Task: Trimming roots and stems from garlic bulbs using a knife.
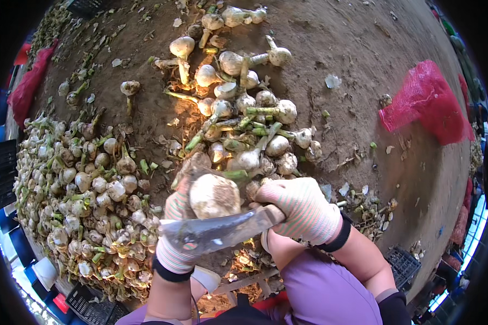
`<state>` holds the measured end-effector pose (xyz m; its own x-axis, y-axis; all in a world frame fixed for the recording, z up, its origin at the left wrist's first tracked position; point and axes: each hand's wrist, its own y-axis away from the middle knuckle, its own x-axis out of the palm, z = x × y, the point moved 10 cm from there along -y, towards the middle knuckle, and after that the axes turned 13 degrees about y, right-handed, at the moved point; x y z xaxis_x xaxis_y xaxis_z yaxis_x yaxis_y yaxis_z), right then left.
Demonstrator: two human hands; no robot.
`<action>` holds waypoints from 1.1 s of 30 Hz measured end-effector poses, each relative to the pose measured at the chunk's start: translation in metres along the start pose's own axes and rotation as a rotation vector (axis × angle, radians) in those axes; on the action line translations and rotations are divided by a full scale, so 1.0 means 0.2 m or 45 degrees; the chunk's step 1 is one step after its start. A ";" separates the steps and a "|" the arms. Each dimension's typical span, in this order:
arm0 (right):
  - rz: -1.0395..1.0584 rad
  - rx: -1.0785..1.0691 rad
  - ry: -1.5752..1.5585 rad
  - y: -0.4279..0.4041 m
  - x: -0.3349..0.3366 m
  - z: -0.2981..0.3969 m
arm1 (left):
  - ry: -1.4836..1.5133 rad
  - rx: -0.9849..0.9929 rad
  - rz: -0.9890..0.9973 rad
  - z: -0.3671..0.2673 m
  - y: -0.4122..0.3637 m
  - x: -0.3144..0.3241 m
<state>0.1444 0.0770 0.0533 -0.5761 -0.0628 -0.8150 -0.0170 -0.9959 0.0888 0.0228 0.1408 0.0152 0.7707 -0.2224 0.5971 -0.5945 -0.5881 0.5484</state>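
My right hand [303,209], in a striped knit glove, grips the handle of a broad-bladed knife [223,230]. The blade reaches leftward across my gloved left hand [175,254] and hides part of it. In that left hand is a large garlic bulb [213,197], whitish with brown soil on one side. The bulb lies just above the blade's upper edge in the view; whether they touch I cannot tell. Beyond my hands lies a loose heap of garlic bulbs [248,160], several with thick cut green stems.
A large pile of garlic [101,199] covers the floor at left. Pink mesh sacks [431,103] [32,83] lie at both sides. Black plastic crates [402,266] [91,302] stand low right and low left. Dry skins and stem scraps litter the dirt floor [349,40].
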 end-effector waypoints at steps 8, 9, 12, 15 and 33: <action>-0.053 -0.055 0.019 0.11 0.10 -0.10 | -0.408 -0.117 0.150 0.15 0.09 0.16; -0.047 -0.039 0.024 0.13 0.12 -0.15 | -0.347 -0.250 0.081 0.22 0.10 0.14; -0.131 -0.091 -0.029 0.15 0.14 -0.21 | -0.117 -0.525 0.292 0.33 0.15 0.13; -0.171 0.102 -0.282 0.22 0.19 -0.43 | 0.166 -0.669 0.276 0.42 0.27 0.05; -0.218 0.157 -0.813 0.18 0.26 -0.21 | 1.327 0.053 0.402 0.17 0.08 0.08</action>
<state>0.1480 0.0351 -0.0096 -0.9266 0.1842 -0.3278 -0.2227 -0.9713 0.0837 0.0337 0.1010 0.0128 0.0001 0.3891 0.9212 -0.7082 -0.6504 0.2748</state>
